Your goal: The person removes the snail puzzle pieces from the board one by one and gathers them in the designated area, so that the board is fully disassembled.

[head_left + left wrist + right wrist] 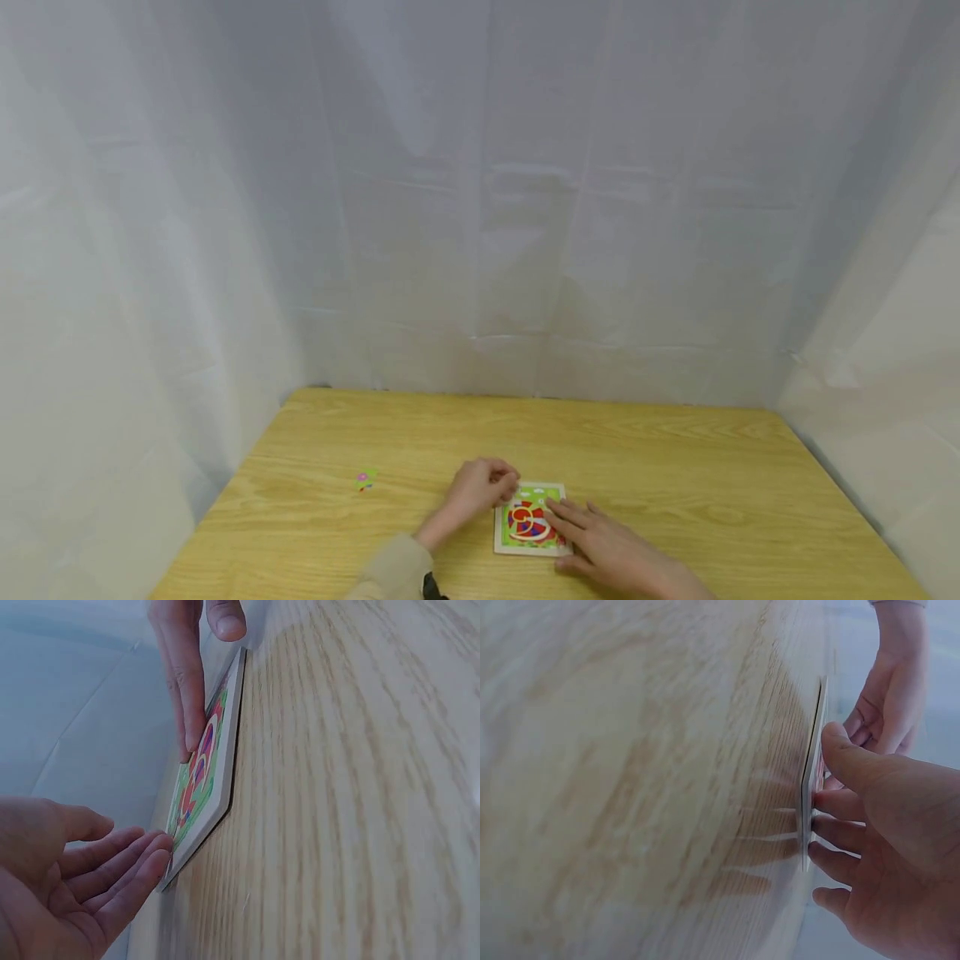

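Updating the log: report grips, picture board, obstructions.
Left grip at picture board's far left corner. Right grip on its right side. Board flat on table. Small pieces off left, out of the way.

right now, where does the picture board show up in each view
Head: the picture board lies low, just right of centre.
Left wrist: the picture board is mostly left of centre, at a steep slant.
Right wrist: the picture board is right of centre, nearly edge-on.
Shared landmark: the right hand, fingers at the picture board.
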`<state>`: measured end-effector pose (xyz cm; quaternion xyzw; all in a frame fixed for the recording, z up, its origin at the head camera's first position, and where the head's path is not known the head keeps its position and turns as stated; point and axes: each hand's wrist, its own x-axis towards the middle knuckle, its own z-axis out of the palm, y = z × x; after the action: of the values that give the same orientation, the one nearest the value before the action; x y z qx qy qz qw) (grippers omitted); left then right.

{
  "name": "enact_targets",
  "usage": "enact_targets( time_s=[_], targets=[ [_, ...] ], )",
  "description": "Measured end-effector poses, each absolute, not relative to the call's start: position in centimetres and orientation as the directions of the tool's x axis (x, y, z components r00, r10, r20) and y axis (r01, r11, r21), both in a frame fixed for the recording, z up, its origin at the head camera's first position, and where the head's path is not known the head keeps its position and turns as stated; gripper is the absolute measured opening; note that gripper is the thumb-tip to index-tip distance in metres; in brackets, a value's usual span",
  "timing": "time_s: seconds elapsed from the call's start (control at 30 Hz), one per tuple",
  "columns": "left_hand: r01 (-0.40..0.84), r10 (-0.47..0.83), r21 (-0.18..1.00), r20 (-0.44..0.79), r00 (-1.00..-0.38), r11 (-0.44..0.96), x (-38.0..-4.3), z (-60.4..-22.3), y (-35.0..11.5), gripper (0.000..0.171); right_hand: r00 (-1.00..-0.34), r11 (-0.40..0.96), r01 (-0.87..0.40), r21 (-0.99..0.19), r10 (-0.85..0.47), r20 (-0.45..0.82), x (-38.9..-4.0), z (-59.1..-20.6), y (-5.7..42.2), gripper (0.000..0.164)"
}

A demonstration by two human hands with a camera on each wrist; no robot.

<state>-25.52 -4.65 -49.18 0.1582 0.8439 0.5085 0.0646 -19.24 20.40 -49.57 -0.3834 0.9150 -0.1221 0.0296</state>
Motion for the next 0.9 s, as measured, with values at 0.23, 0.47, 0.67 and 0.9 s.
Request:
enact_targets(
  time_s=[0.23,0.47,0.67,0.9],
  targets=[
    [0.17,0.321,0.874,0.017,-0.947,0.456,-25.3,-49.0,-4.2,0.016,-0.707,0.678,-0.69,-0.253,-0.707,0.033,-19.2,-49.5,20.3,0.067],
    [0.183,0.316,0.857,0.026,-0.949,0.481,-25.0,-48.5,-3.8,0.014,-0.7,0.673,-0.704,-0.227,-0.712,0.061,-19.0,-49.5,20.3,0.066],
    [0.197,0.307,0.84,0.038,-0.951,0.506,-24.9,-48.4,-3.6,0.013,-0.7,0.676,-0.706,-0.211,-0.711,0.068,-19.0,-49.6,20.1,0.065],
    [0.237,0.31,0.803,0.069,-0.948,0.546,-25.2,-48.7,-3.4,0.011,-0.703,0.68,-0.704,-0.205,-0.709,0.062,-19.1,-49.6,20.1,0.065]
  ],
)
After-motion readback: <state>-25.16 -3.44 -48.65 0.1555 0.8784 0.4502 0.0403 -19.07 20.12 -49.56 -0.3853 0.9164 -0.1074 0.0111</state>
